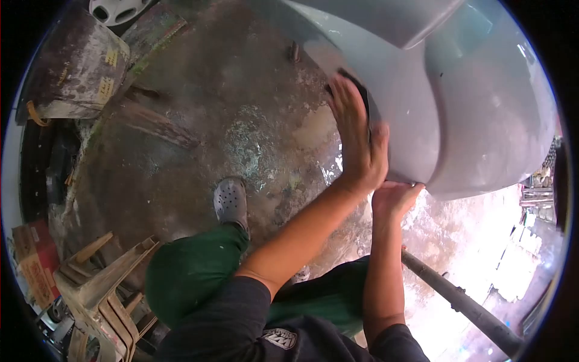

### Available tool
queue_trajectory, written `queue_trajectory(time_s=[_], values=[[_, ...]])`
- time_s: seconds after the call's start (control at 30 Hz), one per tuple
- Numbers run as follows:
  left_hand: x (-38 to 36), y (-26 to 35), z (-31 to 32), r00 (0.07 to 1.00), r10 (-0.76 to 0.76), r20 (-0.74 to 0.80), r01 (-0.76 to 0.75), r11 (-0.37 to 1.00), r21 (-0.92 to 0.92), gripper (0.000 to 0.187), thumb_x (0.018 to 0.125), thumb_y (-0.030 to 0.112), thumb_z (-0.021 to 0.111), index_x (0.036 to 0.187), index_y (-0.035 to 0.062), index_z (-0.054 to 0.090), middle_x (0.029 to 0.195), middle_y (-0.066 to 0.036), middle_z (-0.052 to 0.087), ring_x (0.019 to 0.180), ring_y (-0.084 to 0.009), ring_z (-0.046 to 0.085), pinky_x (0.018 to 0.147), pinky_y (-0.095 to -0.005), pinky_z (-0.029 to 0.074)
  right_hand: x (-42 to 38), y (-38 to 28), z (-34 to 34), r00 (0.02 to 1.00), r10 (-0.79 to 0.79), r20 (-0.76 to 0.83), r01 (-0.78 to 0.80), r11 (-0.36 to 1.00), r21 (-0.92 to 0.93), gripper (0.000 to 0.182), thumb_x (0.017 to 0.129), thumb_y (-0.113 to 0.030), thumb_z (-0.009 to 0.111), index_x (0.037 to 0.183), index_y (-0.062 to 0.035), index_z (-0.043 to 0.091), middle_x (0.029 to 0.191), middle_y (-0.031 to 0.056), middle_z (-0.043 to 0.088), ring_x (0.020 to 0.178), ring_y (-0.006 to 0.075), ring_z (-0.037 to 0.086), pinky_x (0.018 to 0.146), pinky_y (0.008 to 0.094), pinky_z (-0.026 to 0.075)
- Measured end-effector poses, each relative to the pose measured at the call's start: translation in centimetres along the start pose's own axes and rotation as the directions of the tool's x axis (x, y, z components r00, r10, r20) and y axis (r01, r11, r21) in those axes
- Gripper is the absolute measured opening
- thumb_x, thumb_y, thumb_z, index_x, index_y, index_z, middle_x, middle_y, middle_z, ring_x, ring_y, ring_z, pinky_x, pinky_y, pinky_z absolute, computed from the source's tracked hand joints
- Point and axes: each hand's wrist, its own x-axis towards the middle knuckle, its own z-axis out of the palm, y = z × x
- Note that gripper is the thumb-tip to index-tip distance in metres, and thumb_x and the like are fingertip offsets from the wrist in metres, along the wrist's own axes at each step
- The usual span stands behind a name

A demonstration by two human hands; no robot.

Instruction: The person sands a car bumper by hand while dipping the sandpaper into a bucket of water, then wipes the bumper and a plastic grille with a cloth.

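Note:
A glossy grey car body panel (410,120), with a curved crease and a rounded bulge, fills the upper right. Along its left edge lies my left hand (354,130), its fingers stretched out and the thumb against the panel. A dark strip (357,81) shows behind those fingers; whether it is part of the panel or a separate piece, I cannot make out. My right hand (392,199) is at the panel's lower edge, closed around it with the thumb side up. The panel hides the fingertips of that hand.
The wet concrete floor (211,108) has a wooden piece (157,123) on it. A stained container (84,66) and a wheel cover (117,9) are at upper left. Stacked plastic chairs (108,295) and a red box (36,259) stand lower left. A pole (458,298) slants at lower right.

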Motion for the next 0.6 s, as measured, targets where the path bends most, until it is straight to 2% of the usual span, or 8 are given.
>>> queue_trajectory(time_s=[0.1, 0.17, 0.27, 0.3, 0.37, 0.47, 0.53, 0.6], values=[[2.4, -0.6, -1.0, 0.999, -0.009, -0.031, 0.008, 0.999, -0.043, 0.080, 0.106, 0.052, 0.023, 0.157, -0.0032, -0.005, 0.163, -0.028, -0.009, 0.152, -0.0440, -0.009, 0.119, -0.0606, -0.007, 0.5, 0.2, -0.2, 1.000, -0.006, 0.009, 0.006, 1.000, 0.004, 0.060, 0.106, -0.049, 0.028, 0.150, -0.0089, 0.032, 0.152, 0.0132, 0.039, 0.139, 0.0311, 0.041, 0.108, 0.0514, 0.043], [0.9, -0.3, -0.4, 0.999, -0.037, -0.013, 0.036, 0.999, -0.035, 0.082, 0.105, 0.054, 0.022, 0.157, -0.0027, -0.005, 0.163, -0.028, -0.009, 0.152, -0.0434, -0.009, 0.118, -0.0608, -0.007, 0.8, 0.4, -1.0, 0.999, -0.006, 0.038, 0.005, 1.000, 0.025, 0.060, 0.106, -0.048, 0.029, 0.150, -0.0083, 0.033, 0.151, 0.0128, 0.039, 0.138, 0.0313, 0.042, 0.108, 0.0513, 0.043], [-2.0, 0.0, 0.6, 0.996, -0.057, 0.066, 0.054, 0.997, 0.050, 0.085, 0.104, 0.059, 0.022, 0.158, -0.0006, -0.005, 0.164, -0.027, -0.010, 0.150, -0.0481, -0.012, 0.117, -0.0617, -0.007, 1.6, 0.7, -1.7, 0.998, -0.032, 0.060, 0.040, 0.988, -0.148, 0.060, 0.106, -0.049, 0.029, 0.149, -0.0077, 0.033, 0.152, 0.0132, 0.039, 0.138, 0.0323, 0.043, 0.108, 0.0521, 0.043], [-2.1, -0.2, 0.5, 0.994, -0.062, 0.088, 0.054, 0.994, 0.096, 0.084, 0.104, 0.058, 0.023, 0.158, 0.0000, -0.004, 0.164, -0.027, -0.009, 0.149, -0.0502, -0.013, 0.117, -0.0621, -0.007, 1.5, 0.8, -1.4, 0.999, -0.014, 0.044, 0.018, 0.995, -0.103, 0.061, 0.105, -0.049, 0.028, 0.149, -0.0059, 0.033, 0.152, 0.0145, 0.039, 0.138, 0.0324, 0.043, 0.109, 0.0494, 0.043], [0.1, -1.3, -0.1, 1.000, -0.007, 0.010, 0.006, 0.994, 0.105, 0.082, 0.104, 0.056, 0.025, 0.158, 0.0005, -0.003, 0.164, -0.027, -0.008, 0.148, -0.0522, -0.013, 0.117, -0.0626, -0.005, 1.1, 1.0, -0.8, 1.000, 0.022, 0.012, -0.022, 1.000, -0.014, 0.064, 0.104, -0.049, 0.027, 0.149, -0.0023, 0.033, 0.152, 0.0171, 0.040, 0.137, 0.0325, 0.043, 0.111, 0.0441, 0.041], [1.7, -2.4, -0.6, 0.998, 0.032, -0.056, -0.025, 0.991, 0.129, 0.080, 0.105, 0.053, 0.028, 0.159, 0.0011, -0.001, 0.164, -0.027, -0.006, 0.148, -0.0532, -0.012, 0.117, -0.0631, -0.004, 1.3, 0.9, -1.0, 0.999, 0.015, 0.037, -0.015, 1.000, -0.003, 0.061, 0.105, -0.050, 0.031, 0.150, -0.0087, 0.032, 0.153, 0.0134, 0.037, 0.139, 0.0334, 0.041, 0.109, 0.0514, 0.043], [0.8, -2.1, 0.1, 0.998, 0.009, -0.054, -0.004, 0.995, 0.104, 0.078, 0.105, 0.052, 0.027, 0.159, 0.0031, 0.000, 0.164, -0.027, -0.006, 0.148, -0.0538, -0.012, 0.116, -0.0639, -0.005, 1.5, 0.6, -1.4, 0.998, 0.050, 0.040, -0.050, 0.999, 0.011, 0.060, 0.105, -0.049, 0.033, 0.149, -0.0091, 0.034, 0.152, 0.0127, 0.038, 0.137, 0.0320, 0.042, 0.107, 0.0494, 0.044], [-2.1, -1.7, 1.0, 0.999, -0.023, 0.028, 0.020, 0.992, 0.123, 0.076, 0.106, 0.052, 0.025, 0.160, 0.0045, 0.000, 0.164, -0.027, -0.007, 0.147, -0.0538, -0.014, 0.115, -0.0652, -0.007, 1.7, 0.9, -1.4, 0.998, 0.047, 0.051, -0.048, 0.999, 0.021, 0.059, 0.105, -0.049, 0.033, 0.148, -0.0094, 0.035, 0.152, 0.0124, 0.038, 0.136, 0.0310, 0.044, 0.105, 0.0482, 0.045]])
